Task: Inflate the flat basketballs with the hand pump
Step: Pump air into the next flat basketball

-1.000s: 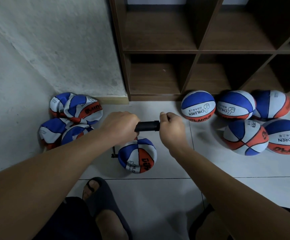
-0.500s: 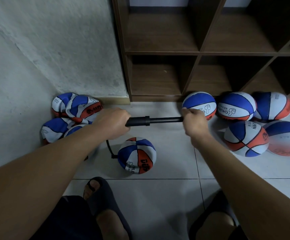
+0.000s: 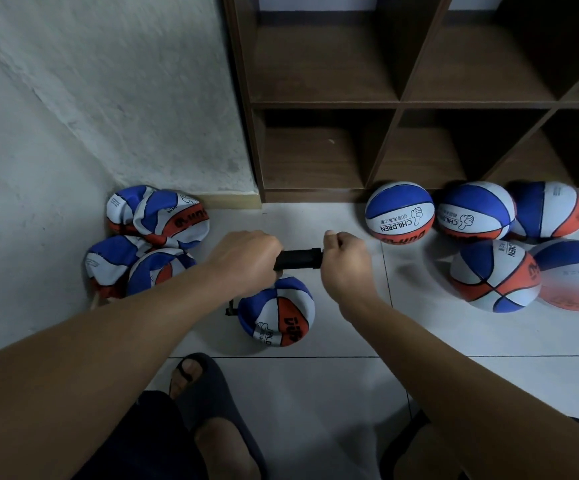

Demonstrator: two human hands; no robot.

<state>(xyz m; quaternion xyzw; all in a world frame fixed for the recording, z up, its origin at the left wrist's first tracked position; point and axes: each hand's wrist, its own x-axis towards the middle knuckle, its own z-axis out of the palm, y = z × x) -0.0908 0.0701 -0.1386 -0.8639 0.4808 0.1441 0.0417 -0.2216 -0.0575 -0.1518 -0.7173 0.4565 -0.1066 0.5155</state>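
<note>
A black hand pump (image 3: pixel 297 259) lies level above the floor between my hands. My left hand (image 3: pixel 243 258) grips its barrel. My right hand (image 3: pixel 345 259) grips the handle, pushed in against the barrel end, so the rod is hidden. A thin black hose (image 3: pixel 230 308) drops from the pump to a partly flat blue, white and orange basketball (image 3: pixel 277 311) on the tiles just below my hands. Several flat basketballs (image 3: pixel 149 237) are piled in the left corner. Several round, full basketballs (image 3: pixel 492 244) lie at the right.
A dark wooden cubby shelf (image 3: pixel 399 105) stands at the back, its compartments open. A rough white wall (image 3: pixel 90 98) closes the left side. My feet in dark slippers (image 3: pixel 208 403) rest on the white floor tiles near the ball.
My right hand has pushed the handle back in to the left; half a second ago the rod was drawn out. The left hand has held the barrel steady.
</note>
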